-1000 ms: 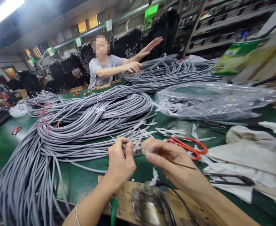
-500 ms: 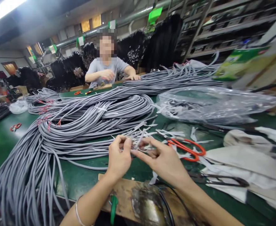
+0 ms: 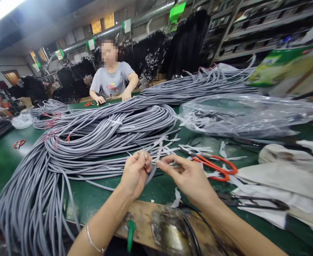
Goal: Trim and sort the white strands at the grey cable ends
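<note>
Between my two hands a grey cable [image 3: 151, 175] comes up from behind my left wrist to the right fingertips. Thumb and forefinger of my right hand [image 3: 187, 174] pinch its end, where a white strip [image 3: 159, 152] stands up. My left hand [image 3: 137, 170] is closed just left of it, fingers curled; what they hold is hidden. Loose white strips lie behind the fingers. Orange-handled scissors [image 3: 220, 167] rest right of my right hand. Long looped bundles of grey cable [image 3: 113, 142] with red wire ends spread across the green table [image 3: 103, 202].
A clear plastic bag [image 3: 252, 113] lies at the back right. Dark metal snips [image 3: 263, 202] and pale cloth [image 3: 279, 174] are on the right. A wooden board [image 3: 140, 220] with a metal block sits at the front edge. A co-worker [image 3: 113, 81] is across the table.
My hands have moved slightly apart, and the cable now shows between them. The co-worker has shifted left and lowered a hand to the table.
</note>
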Available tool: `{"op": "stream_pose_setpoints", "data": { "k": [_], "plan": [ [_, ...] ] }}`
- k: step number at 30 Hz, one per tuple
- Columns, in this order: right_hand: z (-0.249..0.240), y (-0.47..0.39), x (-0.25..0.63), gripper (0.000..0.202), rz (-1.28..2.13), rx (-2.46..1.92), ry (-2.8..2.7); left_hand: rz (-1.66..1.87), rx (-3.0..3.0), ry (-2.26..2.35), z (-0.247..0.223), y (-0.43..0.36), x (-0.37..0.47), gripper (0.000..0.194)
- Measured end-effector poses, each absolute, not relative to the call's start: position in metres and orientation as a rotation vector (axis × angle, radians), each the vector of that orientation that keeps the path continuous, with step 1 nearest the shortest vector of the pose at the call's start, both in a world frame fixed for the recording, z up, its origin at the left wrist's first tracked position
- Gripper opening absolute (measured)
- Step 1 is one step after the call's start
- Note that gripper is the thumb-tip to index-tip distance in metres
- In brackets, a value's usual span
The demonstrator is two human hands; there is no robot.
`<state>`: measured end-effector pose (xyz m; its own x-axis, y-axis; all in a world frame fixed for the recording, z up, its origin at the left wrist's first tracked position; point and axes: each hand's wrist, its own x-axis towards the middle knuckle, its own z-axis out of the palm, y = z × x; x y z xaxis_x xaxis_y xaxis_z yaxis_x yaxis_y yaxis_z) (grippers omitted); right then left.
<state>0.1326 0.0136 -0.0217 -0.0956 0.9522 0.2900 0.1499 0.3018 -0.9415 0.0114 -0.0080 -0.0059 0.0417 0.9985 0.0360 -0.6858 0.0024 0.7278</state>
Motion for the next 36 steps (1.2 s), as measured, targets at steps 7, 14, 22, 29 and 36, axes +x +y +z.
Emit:
{"op": "stream_pose_setpoints", "data": {
  "k": [7,14,22,29,36],
  "plan": [
    [-0.015,0.008,0.133,0.038,0.968,-1.041,-1.494,1.423,0.688,0.569,-0.004,-0.009,0.011,0.047],
    [-0.019,0.017,0.141,0.038,0.889,-1.161,-1.387,1.562,0.743,0.525,0.014,-0.015,-0.017,0.034],
    [-0.008,0.005,0.133,0.028,1.0,-0.956,-1.375,1.369,1.303,0.996,-0.004,-0.01,-0.004,0.044],
    [-0.017,0.01,0.132,0.038,1.099,-0.919,-1.447,1.406,1.1,0.918,-0.003,-0.019,0.013,0.056],
    [-0.021,0.013,0.133,0.041,1.043,-0.975,-1.498,1.546,0.866,0.982,-0.001,-0.014,0.011,0.054]
  ]
}}
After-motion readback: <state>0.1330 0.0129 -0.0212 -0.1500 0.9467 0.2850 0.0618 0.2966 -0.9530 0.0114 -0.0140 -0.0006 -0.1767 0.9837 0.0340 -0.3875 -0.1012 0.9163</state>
